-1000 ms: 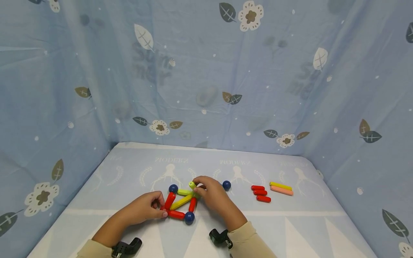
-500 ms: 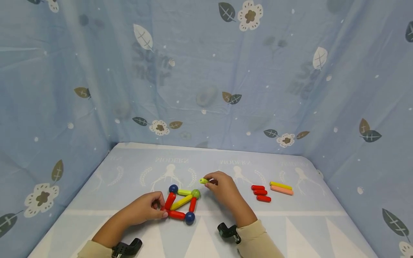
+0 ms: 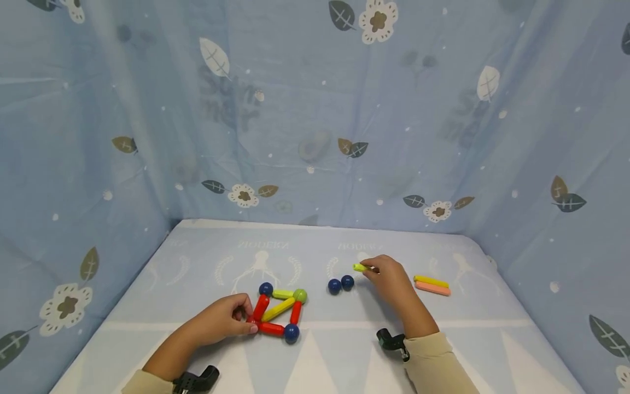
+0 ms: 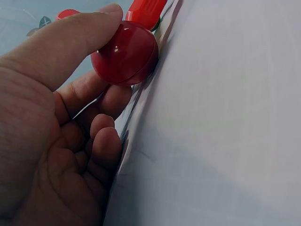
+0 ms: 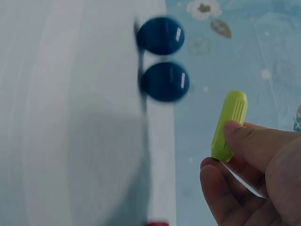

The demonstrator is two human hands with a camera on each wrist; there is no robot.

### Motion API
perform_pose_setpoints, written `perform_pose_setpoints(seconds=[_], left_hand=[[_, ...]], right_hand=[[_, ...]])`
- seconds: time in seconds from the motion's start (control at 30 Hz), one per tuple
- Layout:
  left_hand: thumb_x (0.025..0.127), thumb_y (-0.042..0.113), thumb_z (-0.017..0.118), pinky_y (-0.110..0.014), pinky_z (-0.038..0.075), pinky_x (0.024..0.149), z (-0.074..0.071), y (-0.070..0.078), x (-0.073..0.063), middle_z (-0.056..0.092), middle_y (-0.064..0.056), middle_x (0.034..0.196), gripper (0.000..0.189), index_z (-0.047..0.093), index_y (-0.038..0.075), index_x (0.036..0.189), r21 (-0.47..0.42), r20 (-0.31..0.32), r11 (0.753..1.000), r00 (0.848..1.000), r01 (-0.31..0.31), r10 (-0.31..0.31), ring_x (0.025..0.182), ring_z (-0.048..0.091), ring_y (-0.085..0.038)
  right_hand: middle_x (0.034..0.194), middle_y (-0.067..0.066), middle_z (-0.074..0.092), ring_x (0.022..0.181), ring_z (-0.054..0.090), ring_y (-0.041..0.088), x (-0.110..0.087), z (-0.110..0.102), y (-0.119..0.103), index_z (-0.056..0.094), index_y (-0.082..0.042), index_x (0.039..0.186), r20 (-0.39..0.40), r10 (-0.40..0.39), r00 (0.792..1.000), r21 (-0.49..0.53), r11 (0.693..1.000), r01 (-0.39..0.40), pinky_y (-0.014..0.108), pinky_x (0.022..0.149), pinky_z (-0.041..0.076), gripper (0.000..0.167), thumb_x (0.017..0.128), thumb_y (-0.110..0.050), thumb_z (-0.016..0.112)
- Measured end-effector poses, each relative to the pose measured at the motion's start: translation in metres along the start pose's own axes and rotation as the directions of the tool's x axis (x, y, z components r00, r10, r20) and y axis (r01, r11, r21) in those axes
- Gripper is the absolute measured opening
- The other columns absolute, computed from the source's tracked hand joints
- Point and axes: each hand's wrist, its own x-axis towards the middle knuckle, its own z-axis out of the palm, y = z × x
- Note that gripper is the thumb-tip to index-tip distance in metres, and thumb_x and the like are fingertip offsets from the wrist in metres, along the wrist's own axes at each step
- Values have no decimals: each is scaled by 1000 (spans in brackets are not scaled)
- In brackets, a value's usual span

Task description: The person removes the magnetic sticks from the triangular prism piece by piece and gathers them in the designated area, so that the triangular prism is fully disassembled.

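1. In the right-hand grip (image 3: 389, 278), a ridged lime-green rod (image 5: 228, 113) is pinched between thumb and fingers; it appears to be raised off the surface (image 3: 344, 350).
2. In the left-hand grip (image 3: 228, 316), a red ball (image 4: 124, 54) is pinched, the thumb being laid against it.
3. The rod has just been carried rightward by the right-hand grip, from beside the green ball (image 3: 300, 296) to a place past two loose dark-blue balls (image 3: 334, 286), which are now both seen just left of that grip.
4. By this, the rod is judged to be parted from the rod-and-ball frame (image 3: 270, 328), which is still steadied by the left-hand grip at its red corner; its outline is left whole.
5. Just right of the left-hand grip, the frame is spread: red rods are run from the red ball toward a blue ball on the far side and another on the near side, and a yellow rod (image 3: 278, 310) is slanted across to the green ball.
6. Right of the right-hand grip, a loose yellow rod (image 3: 431, 281) and a salmon rod (image 3: 433, 288) are laid side by side.
7. Beyond both grips, a flowered blue curtain (image 3: 290, 109) is hung.
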Motion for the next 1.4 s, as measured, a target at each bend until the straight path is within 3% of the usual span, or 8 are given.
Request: perform_pose_setpoints(seconds=[0.2, 0.37, 0.47, 0.8, 1.2, 1.4], left_hand=[[81, 34, 91, -27, 39, 62, 0, 0, -2, 54, -1, 79, 38, 61, 16, 95, 9, -5, 1000, 1000, -1, 1, 75, 52, -18], [81, 33, 91, -27, 39, 62, -1, 1, -2, 54, -1, 79, 38, 61, 15, 95, 0, -7, 1000, 1000, -1, 1, 75, 51, -18], [81, 33, 91, -27, 39, 62, -1, 1, -1, 54, -1, 79, 38, 61, 15, 95, -2, -4, 1000, 1000, 1, -1, 75, 51, -18], [82, 36, 91, -27, 39, 62, 0, -1, -1, 54, -1, 79, 39, 61, 16, 95, -3, -4, 1000, 1000, 23, -23, 75, 51, -18], [81, 37, 91, -27, 39, 61, 1, -2, 2, 54, -2, 79, 39, 61, 16, 95, 4, -6, 999, 999, 36, -36, 75, 52, -19], [81, 36, 91, -27, 40, 62, 1, -2, 2, 55, -2, 80, 39, 61, 16, 96, 7, -2, 1000, 1000, 27, -27, 75, 52, -19]], right_hand=[[124, 9, 69, 100, 63, 23, -1, -22, 33, 75, -15, 129, 66, 30, 997, -93, 995, -24, 47, 94, 53, 30, 99, -16, 73], [125, 12, 69, 115, 63, 32, 0, -31, 53, 75, -11, 126, 112, 1, 994, -165, 986, 18, 53, 104, 50, 27, 99, -11, 72], [125, 13, 69, 117, 64, 34, 2, -33, 59, 75, -9, 126, 141, 34, 989, -176, 984, -9, 54, 104, 50, 28, 99, -10, 72], [128, 15, 68, 110, 61, 29, 11, -31, 67, 77, -11, 121, 213, 137, 967, -231, 969, -87, 53, 103, 50, 24, 98, -8, 71], [135, 18, 65, 114, 60, 32, 9, -31, 72, 73, -10, 130, 268, 192, 944, -232, 964, -130, 57, 106, 48, 29, 102, -10, 66], [133, 17, 65, 117, 64, 33, 3, -36, 71, 69, -11, 137, 215, 124, 969, -167, 982, -88, 54, 101, 51, 36, 101, -15, 69]])
